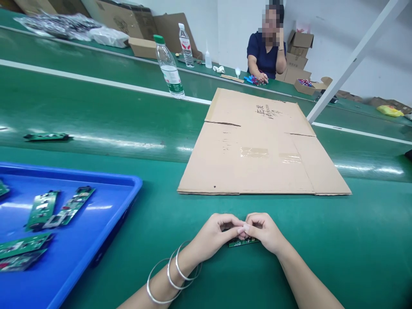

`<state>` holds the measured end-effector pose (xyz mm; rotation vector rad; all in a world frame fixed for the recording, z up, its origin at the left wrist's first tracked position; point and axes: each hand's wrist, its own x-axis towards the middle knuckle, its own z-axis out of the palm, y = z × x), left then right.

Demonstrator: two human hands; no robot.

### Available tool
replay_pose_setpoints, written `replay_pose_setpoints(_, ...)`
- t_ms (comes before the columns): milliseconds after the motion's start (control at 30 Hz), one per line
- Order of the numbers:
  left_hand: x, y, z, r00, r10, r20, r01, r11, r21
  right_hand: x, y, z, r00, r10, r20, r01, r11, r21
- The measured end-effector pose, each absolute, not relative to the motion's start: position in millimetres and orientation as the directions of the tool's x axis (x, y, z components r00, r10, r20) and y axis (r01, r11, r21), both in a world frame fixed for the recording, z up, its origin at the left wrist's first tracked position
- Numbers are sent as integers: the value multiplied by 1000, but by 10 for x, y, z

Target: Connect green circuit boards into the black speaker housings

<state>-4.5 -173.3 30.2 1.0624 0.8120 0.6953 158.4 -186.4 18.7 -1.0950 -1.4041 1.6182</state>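
Note:
A small green circuit board [243, 243] lies on the green table right under my fingertips, partly covered by them. My left hand [222, 231], with silver bangles on the wrist, has its thumb and fingers pinched together over the board. Touching it from the other side, my right hand [262, 231] is closed in a similar pinch. Whatever lies between the fingertips is too small and hidden to make out.
A blue tray [128, 182] with several circuit boards stands at the left. Flattened cardboard [257, 150] lies ahead of my hands. Beyond are a conveyor with another board [48, 137], a water bottle [170, 71], and a seated person [267, 56].

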Motion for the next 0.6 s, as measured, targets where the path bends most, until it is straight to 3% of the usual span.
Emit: replay_pose_setpoints(600,-32,-1742,266,530,822,-208,-124,318,940,1572,-1868,213,-371,921,-118,4,-125,-992)
